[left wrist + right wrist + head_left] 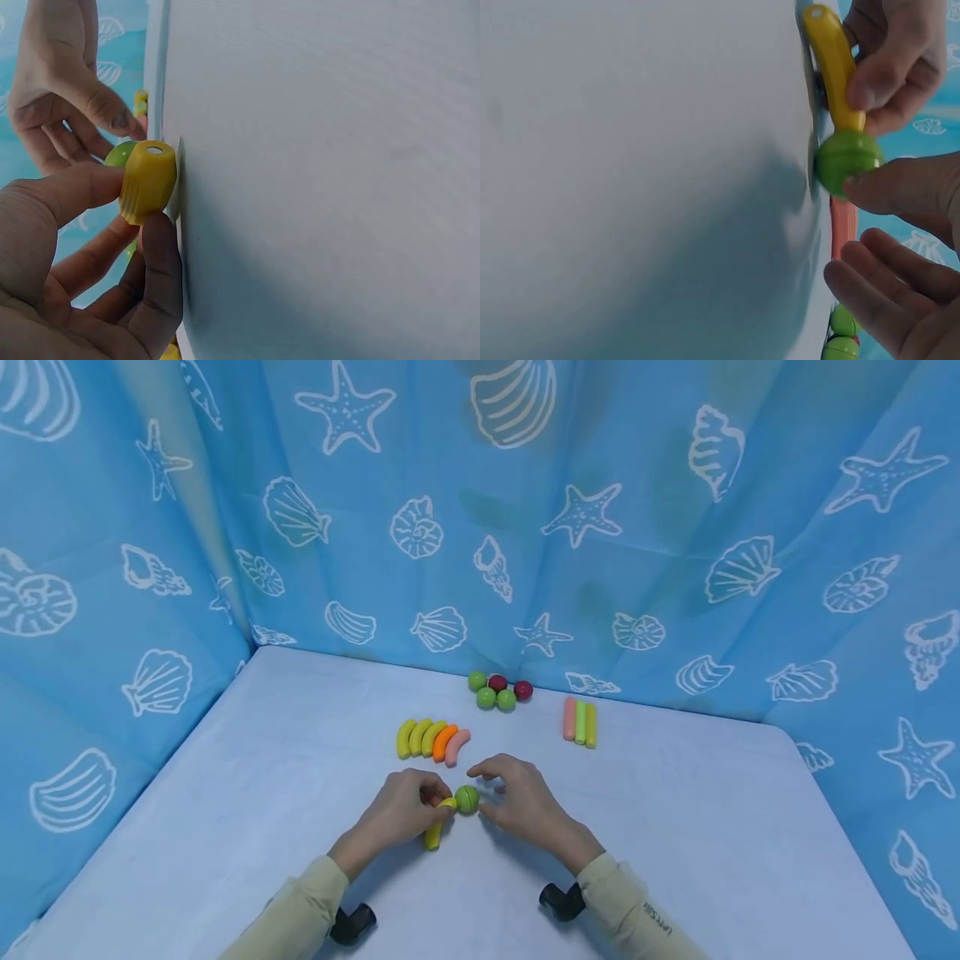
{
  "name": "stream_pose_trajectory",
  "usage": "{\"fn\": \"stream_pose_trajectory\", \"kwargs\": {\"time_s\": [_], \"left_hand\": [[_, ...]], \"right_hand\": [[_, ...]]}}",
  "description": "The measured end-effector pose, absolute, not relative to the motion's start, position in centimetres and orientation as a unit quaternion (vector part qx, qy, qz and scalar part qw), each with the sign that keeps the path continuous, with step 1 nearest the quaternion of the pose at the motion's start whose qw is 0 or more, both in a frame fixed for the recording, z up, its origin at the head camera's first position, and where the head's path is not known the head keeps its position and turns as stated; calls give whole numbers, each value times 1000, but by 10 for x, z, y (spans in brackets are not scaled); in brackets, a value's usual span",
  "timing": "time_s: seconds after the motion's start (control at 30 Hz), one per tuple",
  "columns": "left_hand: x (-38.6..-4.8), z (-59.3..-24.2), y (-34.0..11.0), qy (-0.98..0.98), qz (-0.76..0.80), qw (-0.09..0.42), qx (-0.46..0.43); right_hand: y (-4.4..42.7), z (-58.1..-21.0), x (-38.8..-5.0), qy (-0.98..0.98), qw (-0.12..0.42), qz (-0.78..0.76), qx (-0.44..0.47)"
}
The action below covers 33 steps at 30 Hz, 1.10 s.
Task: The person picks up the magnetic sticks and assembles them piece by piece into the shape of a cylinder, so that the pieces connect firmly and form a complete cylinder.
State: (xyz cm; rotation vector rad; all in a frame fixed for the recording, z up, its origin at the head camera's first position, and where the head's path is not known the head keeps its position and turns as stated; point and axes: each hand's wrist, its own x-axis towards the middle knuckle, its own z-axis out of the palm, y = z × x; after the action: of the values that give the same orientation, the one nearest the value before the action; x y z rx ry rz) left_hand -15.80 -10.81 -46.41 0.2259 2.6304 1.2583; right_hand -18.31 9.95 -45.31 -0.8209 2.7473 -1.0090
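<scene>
Yellow piece (pixel 433 838) in left hand (pixel 402 807), long axis toward green ball (pixel 467 800)

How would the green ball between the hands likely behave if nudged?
The green ball would probably roll, being round on a flat table. Its shine suggests a hard, somewhat slippery surface. The groove across it might offer some grip.

Evenly lit head view, dimmer wrist views, soft bluish shadows (pixel 712 262)

White tabletop (pixel 690 827). On it: row of curved pieces (pixel 430 739), yellow, orange, pink; cluster of green and red balls (pixel 506 700); three straight sticks (pixel 581 723); single green ball (pixel 467 800).
</scene>
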Motion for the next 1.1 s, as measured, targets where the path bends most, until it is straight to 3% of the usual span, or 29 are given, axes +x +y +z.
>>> {"fn": "stream_pose_trajectory", "kwargs": {"time_s": [0.47, 1.1], "left_hand": [[-155, -465, -117, 901, 417, 112, 50], [-153, -464, -119, 906, 406, 108, 55]], "right_hand": [[99, -459, -212, 915, -18, -309, -261], [70, -460, -237, 912, -49, -231, -335]]}}
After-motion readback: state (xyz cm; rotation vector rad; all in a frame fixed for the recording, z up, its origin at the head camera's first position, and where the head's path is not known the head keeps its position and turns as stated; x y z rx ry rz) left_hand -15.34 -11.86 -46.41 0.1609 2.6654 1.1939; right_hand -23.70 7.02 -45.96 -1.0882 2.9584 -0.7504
